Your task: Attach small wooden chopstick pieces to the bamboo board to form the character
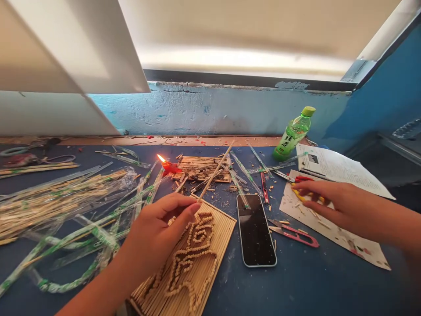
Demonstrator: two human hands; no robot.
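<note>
My left hand point(161, 237) pinches a thin wooden chopstick point(214, 172) between thumb and fingers; it slants up to the right. Beneath that hand lies a panel of sticks laid side by side point(220, 219), partly hidden by it. Small wooden pieces point(194, 259) form a raised pattern on the panel. My right hand point(325, 199) hovers at a pair of pliers point(300, 194) with red and yellow handles, fingers apart around the yellow handle. The pliers rest at the edge of a stained sheet of paper point(345, 239).
A lit red candle point(169, 166) burns beside a scorched stick mat point(204, 164). Thread snips point(296, 232) lie right of a phone point(256, 232). Wrapped chopsticks point(59, 197) cover the left side. A green bottle point(292, 136) and an open booklet point(342, 169) stand back right.
</note>
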